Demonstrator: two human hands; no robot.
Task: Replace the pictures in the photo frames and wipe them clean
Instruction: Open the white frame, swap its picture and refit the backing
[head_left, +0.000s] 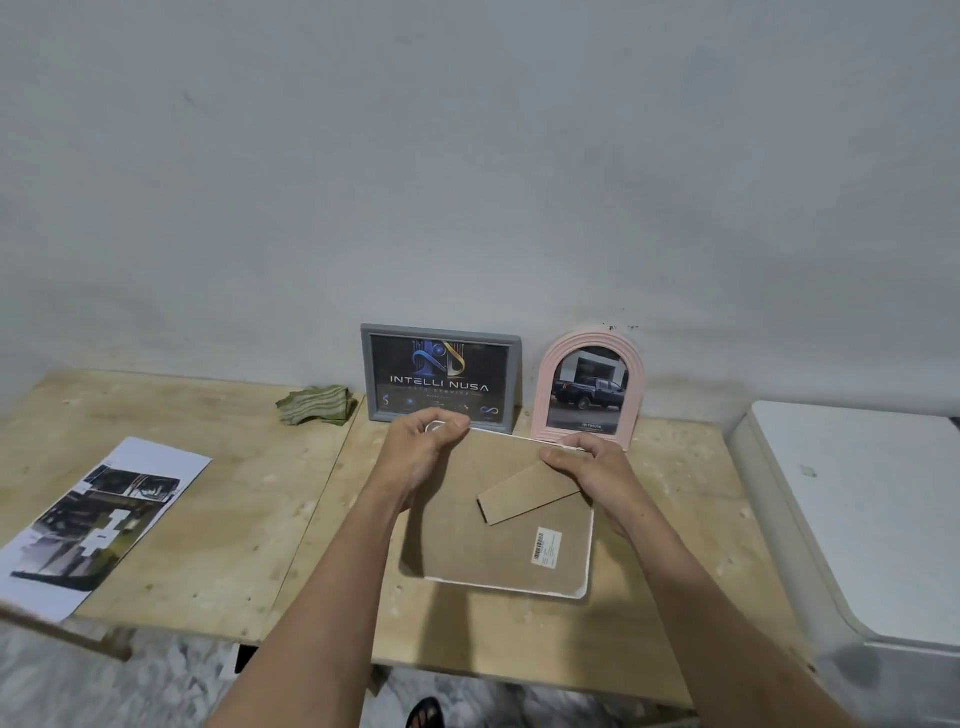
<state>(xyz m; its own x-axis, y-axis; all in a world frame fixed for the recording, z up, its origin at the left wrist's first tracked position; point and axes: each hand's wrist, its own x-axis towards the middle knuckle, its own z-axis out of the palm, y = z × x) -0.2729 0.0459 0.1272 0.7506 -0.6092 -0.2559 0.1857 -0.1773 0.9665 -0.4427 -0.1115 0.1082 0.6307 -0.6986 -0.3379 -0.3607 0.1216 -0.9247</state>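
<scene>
On plywood, cardboard-backed white frame (498, 540)

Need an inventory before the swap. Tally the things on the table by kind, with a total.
Photo frames: 3, namely the grey frame, the pink arched frame and the white frame lying face down under both hands
Printed sheets: 1, the printed sheet
Cloths: 1, the green cloth
Total: 5

Viewpoint: you see from one head-worn wide-angle camera, above the near edge of the pale plywood table (218, 519).
Facing: forward and down, toward the grey-white plastered wall (467, 156).
Nearness: your forearms fill the lower frame; the table is close.
Shared: one view only.
</scene>
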